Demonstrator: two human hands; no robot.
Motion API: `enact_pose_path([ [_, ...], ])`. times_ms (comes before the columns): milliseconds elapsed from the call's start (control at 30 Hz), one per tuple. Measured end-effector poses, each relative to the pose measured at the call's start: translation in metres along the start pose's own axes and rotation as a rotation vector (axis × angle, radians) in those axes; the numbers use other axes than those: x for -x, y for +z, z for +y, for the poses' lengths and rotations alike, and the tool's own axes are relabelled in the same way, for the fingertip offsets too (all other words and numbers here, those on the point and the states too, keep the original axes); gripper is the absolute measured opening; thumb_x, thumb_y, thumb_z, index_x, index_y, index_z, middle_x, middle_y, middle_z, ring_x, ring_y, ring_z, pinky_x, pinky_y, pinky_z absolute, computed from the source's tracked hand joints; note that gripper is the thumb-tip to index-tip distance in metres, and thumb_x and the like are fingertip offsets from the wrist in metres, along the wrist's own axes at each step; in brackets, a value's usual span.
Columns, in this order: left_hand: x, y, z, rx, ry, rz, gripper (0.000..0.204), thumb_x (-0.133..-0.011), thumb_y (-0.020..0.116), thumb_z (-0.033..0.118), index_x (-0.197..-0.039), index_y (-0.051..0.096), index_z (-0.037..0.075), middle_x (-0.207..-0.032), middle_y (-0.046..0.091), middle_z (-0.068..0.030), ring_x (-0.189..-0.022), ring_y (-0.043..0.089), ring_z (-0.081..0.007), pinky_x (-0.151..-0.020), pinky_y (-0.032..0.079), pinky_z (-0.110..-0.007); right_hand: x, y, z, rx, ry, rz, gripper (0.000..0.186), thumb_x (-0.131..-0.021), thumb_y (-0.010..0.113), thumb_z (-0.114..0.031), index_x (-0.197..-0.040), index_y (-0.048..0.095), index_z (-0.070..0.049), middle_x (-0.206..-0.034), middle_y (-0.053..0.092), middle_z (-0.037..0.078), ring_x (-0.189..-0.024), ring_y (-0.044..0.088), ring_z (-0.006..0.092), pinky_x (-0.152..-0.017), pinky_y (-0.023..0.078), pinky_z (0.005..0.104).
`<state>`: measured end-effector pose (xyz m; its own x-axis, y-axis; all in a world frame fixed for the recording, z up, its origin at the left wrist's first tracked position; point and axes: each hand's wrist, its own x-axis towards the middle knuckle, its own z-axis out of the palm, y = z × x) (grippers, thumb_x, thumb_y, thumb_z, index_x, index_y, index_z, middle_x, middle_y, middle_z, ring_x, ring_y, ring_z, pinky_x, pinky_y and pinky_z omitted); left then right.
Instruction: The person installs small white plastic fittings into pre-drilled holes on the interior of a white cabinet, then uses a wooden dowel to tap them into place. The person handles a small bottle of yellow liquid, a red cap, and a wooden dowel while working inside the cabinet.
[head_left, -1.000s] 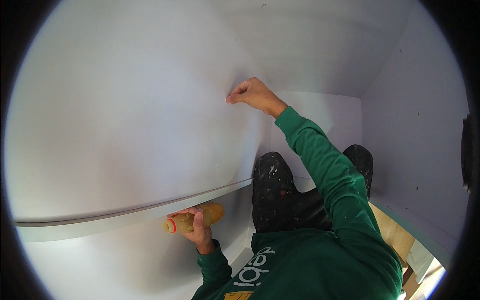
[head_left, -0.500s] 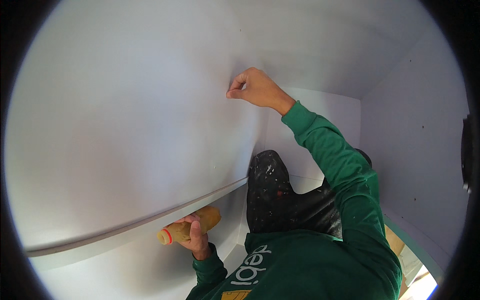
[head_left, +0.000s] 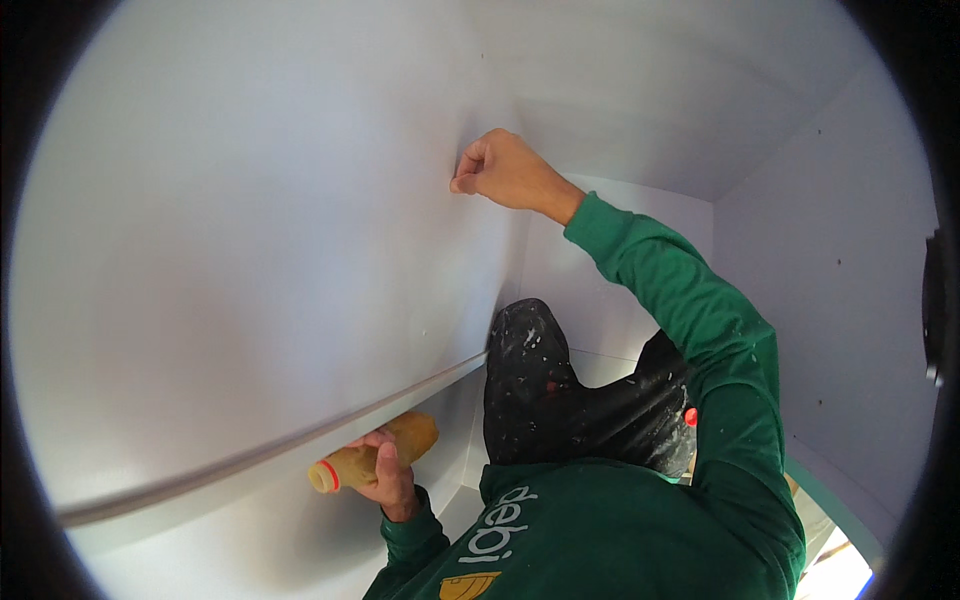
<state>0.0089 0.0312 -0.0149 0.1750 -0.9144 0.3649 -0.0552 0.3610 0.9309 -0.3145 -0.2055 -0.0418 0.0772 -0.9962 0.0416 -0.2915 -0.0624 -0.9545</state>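
Note:
My left hand (head_left: 388,476) is wrapped round a plastic bottle (head_left: 402,440) with yellowish-brown contents and a red ring at its neck. The bottle lies tilted, neck toward the lower left, below the edge of a pale panel (head_left: 250,250). Higher up, my right hand (head_left: 500,170) has thumb and fingers pinched together against or just in front of that panel. Whatever the pinch may hold is too small or hidden to make out.
Pale walls close in around me, with a side panel (head_left: 840,230) on the right dotted with small dark holes. A ledge (head_left: 300,437) runs along the left panel's lower edge. My legs in paint-spotted black trousers (head_left: 560,410) are folded below. A small red object (head_left: 691,416) shows by my right sleeve.
My right fingertips have shifted very slightly left and up along the panel, and my right elbow has swung outward. The small red object has come into sight. The bottle is still in my left hand.

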Motion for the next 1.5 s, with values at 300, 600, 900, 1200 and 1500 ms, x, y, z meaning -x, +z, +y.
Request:
enact_pose_path([
  [300,-0.021,0.017,0.006,0.054,0.027,-0.078,0.037,-0.087,0.065,-0.003,-0.115,0.047,0.012,-0.094,0.053,-0.0019,-0.085,0.052,-0.0134,-0.083,0.047,-0.03,0.024,0.051,0.043,-0.271,-0.313,0.456,0.008,-0.092,0.074,-0.004,-0.099,0.075,-0.001,-0.101,0.073,0.008,-0.097,0.069,0.0168,-0.09,0.055,0.0315],
  [600,-0.025,0.014,0.009,0.04,0.057,-0.131,0.035,-0.088,0.067,0.0,-0.115,0.047,0.012,-0.094,0.054,-0.0027,-0.086,0.052,-0.014,-0.082,0.047,-0.03,0.033,0.09,0.03,-0.441,-0.288,0.664,0.011,-0.092,0.075,-0.003,-0.102,0.077,-0.002,-0.102,0.07,0.008,-0.097,0.068,0.0172,-0.088,0.056,0.0293],
  [900,-0.018,0.014,0.006,0.054,0.044,-0.104,0.038,-0.087,0.066,0.001,-0.117,0.045,0.011,-0.091,0.054,-0.0023,-0.084,0.052,-0.014,-0.083,0.047,-0.031,0.04,0.084,0.025,-0.212,-0.397,0.757,0.009,-0.09,0.075,-0.001,-0.099,0.077,-0.002,-0.095,0.072,0.01,-0.086,0.07,0.023,-0.077,0.054,0.0315],
  [1200,-0.013,0.01,0.002,0.044,0.019,-0.046,0.039,-0.086,0.063,-0.001,-0.119,0.046,0.011,-0.093,0.054,-0.0023,-0.085,0.051,-0.0134,-0.084,0.047,-0.031,0.033,0.076,0.023,-0.153,-0.388,0.671,0.006,-0.089,0.074,-0.002,-0.094,0.075,-0.002,-0.09,0.073,0.01,-0.081,0.069,0.0243,-0.074,0.054,0.0344],
  [1500,-0.015,0.019,0.001,-0.036,0.056,0.051,0.038,-0.088,0.069,0.002,-0.12,0.048,0.01,-0.097,0.054,-0.003,-0.088,0.053,-0.0139,-0.087,0.048,-0.031,0.06,0.148,0.191,-0.889,0.379,0.944,0.011,-0.096,0.065,-0.006,-0.089,0.072,-0.001,-0.079,0.067,0.003,-0.067,0.059,0.0103,-0.066,0.049,0.0262],
])
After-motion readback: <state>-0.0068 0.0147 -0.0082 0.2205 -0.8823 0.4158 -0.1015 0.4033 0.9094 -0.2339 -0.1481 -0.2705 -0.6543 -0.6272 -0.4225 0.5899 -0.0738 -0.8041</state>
